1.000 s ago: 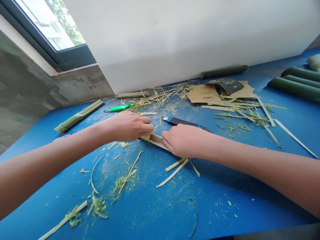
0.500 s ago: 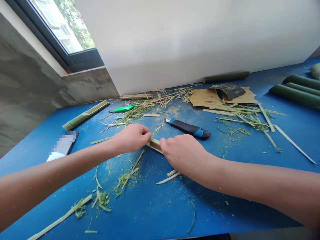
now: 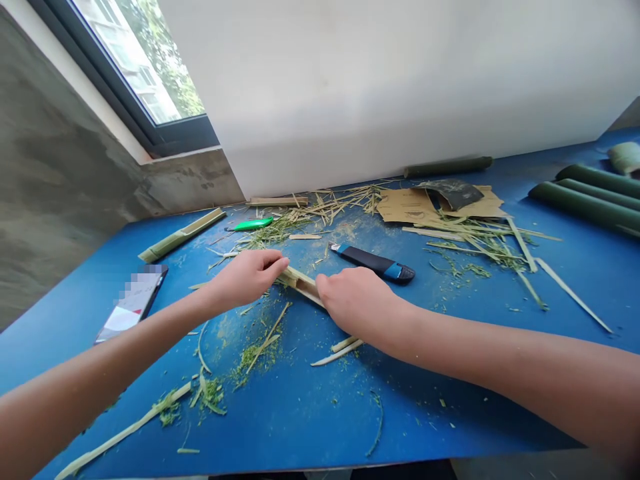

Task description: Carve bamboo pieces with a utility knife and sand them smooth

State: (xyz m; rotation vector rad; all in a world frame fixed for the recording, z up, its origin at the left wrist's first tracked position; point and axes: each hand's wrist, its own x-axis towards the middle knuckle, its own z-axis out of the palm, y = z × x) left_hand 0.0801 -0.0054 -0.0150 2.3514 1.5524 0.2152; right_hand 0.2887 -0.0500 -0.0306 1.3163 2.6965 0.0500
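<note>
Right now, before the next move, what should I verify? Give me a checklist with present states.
1. Right-hand grip on pale, hollowed bamboo piece: ok.
2. Left-hand grip secure at that piece's far end: cannot tell, fingertip contact unclear.
3. Black-and-blue utility knife unheld: ok, lying on blue tabletop.
4. Its blade retracted: cannot tell, too small.
5. Tabletop cleared of green shavings and thin pale strips: not ok.

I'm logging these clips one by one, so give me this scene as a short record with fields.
Left hand: at the far end of a hollowed bamboo piece; exact grip hidden
Right hand: gripping the same piece
Tool: black-and-blue knife, just beyond the right hand
Surface: blue table, with a phone at the left
Litter: green shavings, pale strips
</note>
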